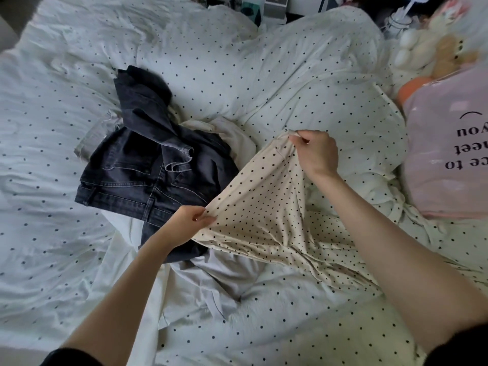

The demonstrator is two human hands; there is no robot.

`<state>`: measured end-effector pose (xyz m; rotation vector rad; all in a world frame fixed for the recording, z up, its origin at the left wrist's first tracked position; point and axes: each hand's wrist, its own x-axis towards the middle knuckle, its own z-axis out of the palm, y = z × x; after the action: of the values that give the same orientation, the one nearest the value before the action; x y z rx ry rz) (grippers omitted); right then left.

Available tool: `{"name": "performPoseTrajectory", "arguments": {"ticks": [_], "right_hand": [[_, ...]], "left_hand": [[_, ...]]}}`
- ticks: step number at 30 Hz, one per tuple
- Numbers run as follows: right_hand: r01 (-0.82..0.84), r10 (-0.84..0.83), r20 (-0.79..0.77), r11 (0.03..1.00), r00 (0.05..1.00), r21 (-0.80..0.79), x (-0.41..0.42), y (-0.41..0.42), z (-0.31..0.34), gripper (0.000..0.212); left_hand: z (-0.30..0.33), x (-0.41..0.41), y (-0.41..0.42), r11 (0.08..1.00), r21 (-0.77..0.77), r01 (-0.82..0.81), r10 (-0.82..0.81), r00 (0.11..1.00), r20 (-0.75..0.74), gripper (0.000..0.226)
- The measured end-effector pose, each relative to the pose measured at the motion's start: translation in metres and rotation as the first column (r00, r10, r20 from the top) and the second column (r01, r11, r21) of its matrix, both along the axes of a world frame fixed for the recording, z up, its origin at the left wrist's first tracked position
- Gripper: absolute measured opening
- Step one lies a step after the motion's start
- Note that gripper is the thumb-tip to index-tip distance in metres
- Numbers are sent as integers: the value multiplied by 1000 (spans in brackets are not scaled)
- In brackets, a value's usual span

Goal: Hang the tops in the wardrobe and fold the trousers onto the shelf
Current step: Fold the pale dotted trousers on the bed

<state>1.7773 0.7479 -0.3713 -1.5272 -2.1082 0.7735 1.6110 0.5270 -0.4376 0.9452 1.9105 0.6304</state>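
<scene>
We pinch the cream dotted garment by one edge, left hand at centre frame, right hand up-right, its length trailing toward lower right.

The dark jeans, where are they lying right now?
In the head view the dark jeans lie crumpled on the dotted duvet, left of centre, just beyond the left hand and beside the cream dotted garment both hands hold.

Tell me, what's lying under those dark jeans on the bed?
Under the dark jeans show a cream garment, a beige piece and pale grey cloth, all on the dotted duvet. The jeans cover the rest of them.
</scene>
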Motion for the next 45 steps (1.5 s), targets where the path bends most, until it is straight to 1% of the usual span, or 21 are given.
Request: {"name": "performPoseTrajectory", "arguments": {"ticks": [4,6,8,10,13,15,19,21,22,24,25,26,27,29,33,34,37,38,39,41,45], "right_hand": [[-20,22,51,999,998,-32,-22,-4,2,38],[-65,66,20,997,998,-52,-35,-6,2,42],[-98,97,-19,993,995,-69,-46,-8,-2,43],[-105,105,-15,991,994,-77,-56,-12,-8,44],[-81,91,121,993,988,-85,-66,-21,-25,45],[-46,55,171,997,984,-54,-68,-24,-37,46],[-19,26,85,997,996,-80,-77,-21,-59,35],[-16,20,40,995,999,-100,-84,-17,-68,38],[-32,36,29,993,999,-114,-87,-16,-69,39],[-99,99,-12,966,995,-237,-95,-15,-80,21],[-149,151,-17,939,988,-311,-96,-19,-85,30],[-197,209,-10,905,978,-378,-93,-26,-92,46],[-227,251,-1,875,968,-427,-88,-36,-100,56],[-277,305,-17,840,952,-467,-71,-64,-116,59],[-347,425,68,811,903,-471,-25,-117,-152,54],[-357,446,85,804,891,-475,-15,-127,-161,53],[-404,529,149,775,836,-485,5,-151,-177,52],[-426,558,168,766,813,-483,8,-155,-181,52],[-443,583,177,751,793,-489,8,-158,-183,52],[-467,625,174,714,761,-522,4,-163,-185,52],[-451,652,174,668,738,-592,1,-168,-189,52]], "left_hand": [[9,-14,-13,989,10,-150,150,989,2,28],[12,-21,-19,974,33,-223,225,973,-43,34],[13,-26,-25,966,27,-256,258,962,-85,35],[12,-27,-34,962,-5,-274,271,956,-113,34],[3,-24,-46,971,-80,-227,214,967,-141,41],[-5,-22,-50,975,-107,-195,180,975,-134,40],[-20,-20,-47,972,-78,-224,214,970,-114,39],[-28,-24,-41,965,-55,-257,247,959,-142,36],[-31,-26,-38,962,-47,-271,260,951,-167,32],[-39,-29,-31,954,-46,-295,281,940,-192,20],[-44,-28,-29,952,-57,-301,286,940,-188,15],[-50,-26,-27,951,-75,-301,285,942,-178,14],[-55,-22,-27,950,-99,-296,278,946,-166,17],[-62,-12,-29,943,-141,-301,281,949,-143,22],[-73,3,-32,928,-144,-344,327,936,-131,16],[-75,3,-31,922,-146,-359,340,930,-139,22],[-77,4,-27,873,-201,-444,423,895,-140,64],[-78,4,-25,863,-223,-452,433,892,-132,69],[-80,4,-21,861,-250,-443,423,897,-130,69],[-83,4,-13,849,-286,-444,414,896,-162,58],[-86,4,-4,803,-292,-520,452,850,-270,37]]}}
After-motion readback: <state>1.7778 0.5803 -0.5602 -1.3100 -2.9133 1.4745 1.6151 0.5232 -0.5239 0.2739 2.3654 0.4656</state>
